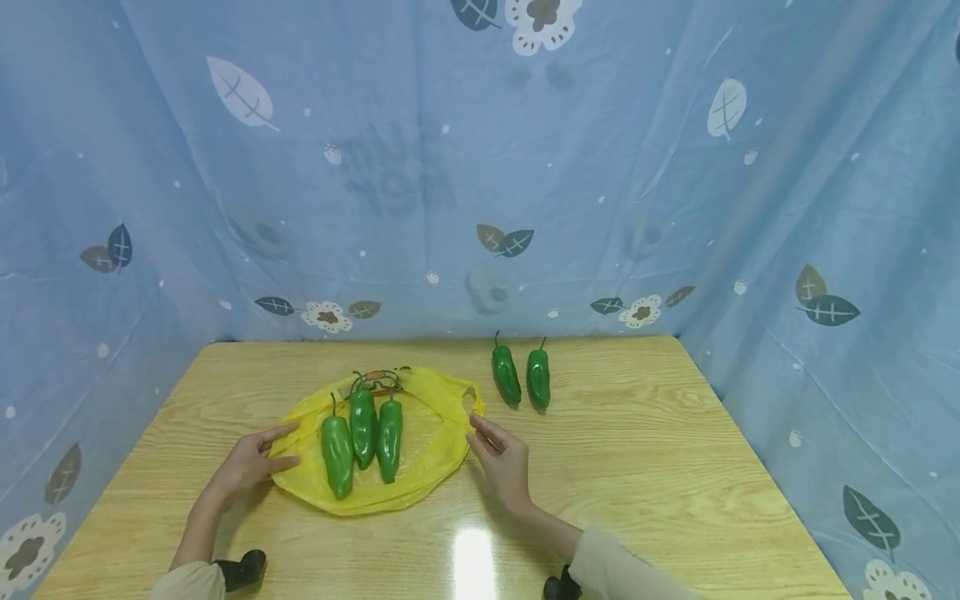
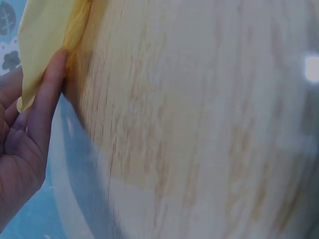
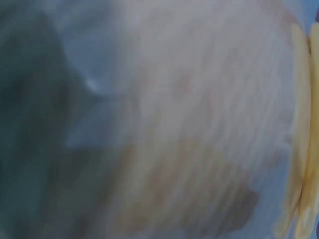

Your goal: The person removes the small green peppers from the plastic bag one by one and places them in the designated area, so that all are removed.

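A yellow plastic bag (image 1: 427, 450) lies spread on the table, with three green peppers on it: a left one (image 1: 337, 454), a middle one (image 1: 363, 425) and a right one (image 1: 389, 437). At the bag's left edge my left hand (image 1: 251, 462) holds the plastic between thumb and fingers. The left wrist view shows the bag's edge (image 2: 47, 40) passing between the fingers of that hand (image 2: 27, 144). My right hand (image 1: 506, 467) pinches the bag's right edge just below its handle loop; its fingertips are partly hidden. In the right wrist view only yellow plastic (image 3: 301, 134) is clear.
Two more green peppers, one (image 1: 506, 375) beside the other (image 1: 538, 377), lie behind the right hand. The wooden table (image 1: 637, 467) backs onto a blue patterned curtain (image 1: 405, 183), which also hangs at both sides.
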`<state>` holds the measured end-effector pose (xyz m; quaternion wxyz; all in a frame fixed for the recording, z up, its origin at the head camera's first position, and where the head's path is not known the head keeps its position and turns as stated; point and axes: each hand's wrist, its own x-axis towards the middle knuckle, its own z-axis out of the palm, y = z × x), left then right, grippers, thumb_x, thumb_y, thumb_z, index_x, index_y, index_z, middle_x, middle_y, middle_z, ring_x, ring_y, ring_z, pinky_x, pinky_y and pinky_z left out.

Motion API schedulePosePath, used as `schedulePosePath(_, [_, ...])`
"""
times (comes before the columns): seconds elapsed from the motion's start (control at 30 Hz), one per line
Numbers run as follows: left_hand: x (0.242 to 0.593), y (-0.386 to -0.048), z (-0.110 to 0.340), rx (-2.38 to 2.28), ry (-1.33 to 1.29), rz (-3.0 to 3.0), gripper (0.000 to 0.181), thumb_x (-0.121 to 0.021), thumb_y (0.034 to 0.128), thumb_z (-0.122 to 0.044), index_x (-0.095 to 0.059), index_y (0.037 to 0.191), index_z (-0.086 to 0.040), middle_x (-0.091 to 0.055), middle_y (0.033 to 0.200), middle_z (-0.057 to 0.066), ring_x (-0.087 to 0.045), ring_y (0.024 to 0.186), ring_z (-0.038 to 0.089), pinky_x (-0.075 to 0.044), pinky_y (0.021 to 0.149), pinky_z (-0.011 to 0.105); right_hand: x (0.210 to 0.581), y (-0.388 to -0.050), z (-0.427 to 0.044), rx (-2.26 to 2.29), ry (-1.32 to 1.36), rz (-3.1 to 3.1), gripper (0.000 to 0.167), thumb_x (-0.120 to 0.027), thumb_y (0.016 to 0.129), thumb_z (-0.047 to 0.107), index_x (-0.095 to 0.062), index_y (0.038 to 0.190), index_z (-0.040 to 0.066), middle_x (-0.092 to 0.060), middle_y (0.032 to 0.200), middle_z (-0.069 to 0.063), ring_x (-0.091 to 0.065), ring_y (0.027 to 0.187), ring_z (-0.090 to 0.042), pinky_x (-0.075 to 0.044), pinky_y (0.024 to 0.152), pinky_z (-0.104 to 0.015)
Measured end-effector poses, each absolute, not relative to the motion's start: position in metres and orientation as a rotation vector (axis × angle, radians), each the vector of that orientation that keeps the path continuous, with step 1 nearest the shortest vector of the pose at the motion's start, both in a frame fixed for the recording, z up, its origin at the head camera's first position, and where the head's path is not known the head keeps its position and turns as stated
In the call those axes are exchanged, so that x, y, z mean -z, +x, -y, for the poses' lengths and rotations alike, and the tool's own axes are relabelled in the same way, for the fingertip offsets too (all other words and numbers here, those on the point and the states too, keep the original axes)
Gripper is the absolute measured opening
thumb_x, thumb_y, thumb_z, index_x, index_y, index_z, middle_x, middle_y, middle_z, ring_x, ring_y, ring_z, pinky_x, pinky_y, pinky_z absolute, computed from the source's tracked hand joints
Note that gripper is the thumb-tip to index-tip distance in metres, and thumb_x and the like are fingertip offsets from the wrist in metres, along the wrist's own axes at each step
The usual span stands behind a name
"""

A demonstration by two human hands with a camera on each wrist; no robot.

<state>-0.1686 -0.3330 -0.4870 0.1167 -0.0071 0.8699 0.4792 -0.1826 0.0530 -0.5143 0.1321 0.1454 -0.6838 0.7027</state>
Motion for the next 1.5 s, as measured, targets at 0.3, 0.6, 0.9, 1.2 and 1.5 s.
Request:
schedulePosePath(0.3, [0.486, -0.176, 0.328, -1.343, 0.022, -2.567, 0.072, -0.068, 0.0899, -0.021, -0.032, 0.145, 0.006, -0.016, 0.148, 0.038, -0.015, 0.131, 0.060, -0.033, 0.102, 0.059, 0.514, -0.164, -0.026, -2.165, 0.394, 2.065, 0.031, -0.065, 0.087, -0.005, -0.061, 0.117, -0.012, -0.061, 0.120, -0.026, -0.058, 0.114, -0.036, -0.048, 0.090, -0.030])
schedulePosePath(0.6, [0.486, -0.169, 0.337, -1.277, -0.035, -2.563, 0.076, -0.067, 0.0907, -0.029, -0.029, 0.147, 0.006, -0.015, 0.147, 0.039, -0.017, 0.131, 0.059, -0.025, 0.103, 0.063, 0.505, -0.160, 0.029, -2.219, 0.386, 2.007, 0.033, -0.067, 0.088, -0.001, -0.062, 0.118, -0.011, -0.062, 0.120, -0.022, -0.060, 0.113, -0.031, -0.049, 0.089, -0.027])
schedulePosePath(0.9, [0.486, -0.171, 0.338, -1.274, -0.026, -2.574, 0.075, -0.067, 0.0912, -0.025, -0.028, 0.146, 0.007, -0.015, 0.147, 0.039, -0.017, 0.131, 0.059, -0.025, 0.103, 0.062, 0.506, -0.164, 0.064, -2.299, 0.170, 1.956, 0.039, -0.072, 0.084, 0.004, -0.062, 0.122, -0.003, -0.063, 0.124, -0.015, -0.058, 0.116, -0.025, -0.047, 0.090, -0.026])
schedulePosePath(1.2, [0.485, -0.173, 0.333, -1.265, -0.024, -2.599, 0.074, -0.067, 0.0913, -0.027, -0.030, 0.146, 0.006, -0.018, 0.146, 0.040, -0.036, 0.124, 0.053, -0.044, 0.093, 0.051, 0.516, -0.166, 0.079, -2.245, -0.086, 1.971, 0.049, -0.075, 0.080, 0.002, -0.060, 0.126, 0.000, -0.059, 0.130, -0.012, -0.053, 0.123, -0.025, -0.045, 0.094, -0.026])
schedulePosePath(1.5, [0.489, -0.170, 0.334, -1.340, -0.055, -2.587, 0.073, -0.068, 0.0898, -0.023, -0.032, 0.146, 0.006, -0.027, 0.144, 0.040, -0.039, 0.061, 0.014, -0.039, 0.049, 0.024, 0.519, -0.173, 0.086, -2.132, -0.060, 2.051, 0.061, -0.076, 0.073, -0.008, -0.054, 0.129, -0.007, -0.055, 0.131, -0.021, -0.051, 0.123, -0.033, -0.046, 0.093, -0.028])
